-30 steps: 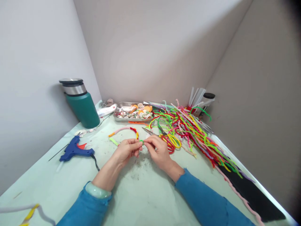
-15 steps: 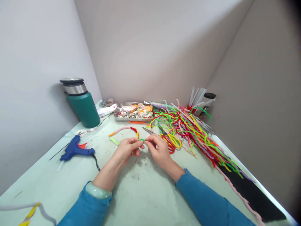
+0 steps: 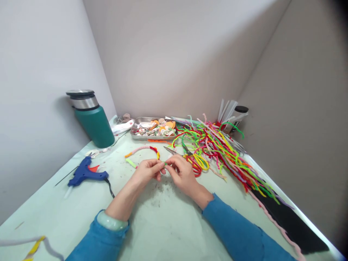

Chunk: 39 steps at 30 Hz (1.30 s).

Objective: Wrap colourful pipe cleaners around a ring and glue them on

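Between my two hands, low over the middle of the table, a short green pipe cleaner (image 3: 165, 164) shows as a small bit of fuzz. My left hand (image 3: 149, 170) pinches one side of it with thumb and fingertips. From the other side my right hand (image 3: 181, 172) grips it the same way, and fingers hide most of it. Just beyond lies a curved headband (image 3: 141, 148) wrapped in pink, orange, red and yellow, with a lime green end (image 3: 131, 163) near my left hand. Two pairs of scissors, with red handles (image 3: 193, 167) and yellow handles (image 3: 201, 162), rest beside my right hand.
A blue glue gun (image 3: 87, 174) with a cord lies at left, before a green bottle (image 3: 95, 125). A metal tray (image 3: 153, 137) of patterned discs stands at the back. Loose pipe cleaners (image 3: 217, 145) heap at right, near a black-lidded jar (image 3: 239, 117).
My fingertips have closed nearer together, so less of the green pipe cleaner shows. The view has shifted slightly; everything else lies as before.
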### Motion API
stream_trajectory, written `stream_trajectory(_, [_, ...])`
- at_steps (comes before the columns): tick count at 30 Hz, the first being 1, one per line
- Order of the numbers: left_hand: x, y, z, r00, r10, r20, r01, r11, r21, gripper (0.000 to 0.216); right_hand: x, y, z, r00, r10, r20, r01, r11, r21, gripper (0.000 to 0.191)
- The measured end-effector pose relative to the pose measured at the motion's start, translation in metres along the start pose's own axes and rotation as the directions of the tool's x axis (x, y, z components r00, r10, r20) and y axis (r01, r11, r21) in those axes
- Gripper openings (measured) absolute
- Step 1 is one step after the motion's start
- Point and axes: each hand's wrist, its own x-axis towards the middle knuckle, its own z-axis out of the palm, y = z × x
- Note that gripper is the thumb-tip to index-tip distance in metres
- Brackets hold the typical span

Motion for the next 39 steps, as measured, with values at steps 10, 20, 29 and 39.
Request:
stream_trajectory(10, [-0.0026,0.0072,-0.0026,0.998,0.059,0.024,-0.063,0.976,0.206,0.031,-0.0004,0.0011,-0.0009,0.999,-0.012,-0.037,0.013,1.000,0.014,0.007])
stream_trajectory(20, [-0.0025,0.0006,0.0034,0.998,0.034,0.053,-0.031,0.999,-0.045,0.029,-0.0016,-0.0031,0.0015,0.996,-0.033,-0.084,0.035,0.999,0.017,0.008])
stream_trajectory(29, [-0.0056,0.0025,0.0047,0.996,-0.019,0.091,0.032,0.990,-0.137,0.029,-0.0012,-0.0038,0.0034,0.996,0.040,-0.084,-0.033,0.996,0.084,0.011])
stream_trajectory(39, [-0.0004,-0.0002,0.0036,0.999,-0.001,-0.035,0.001,1.000,0.006,0.034,0.0028,-0.0021,0.0046,0.986,0.129,-0.102,-0.127,0.991,0.033,0.009])
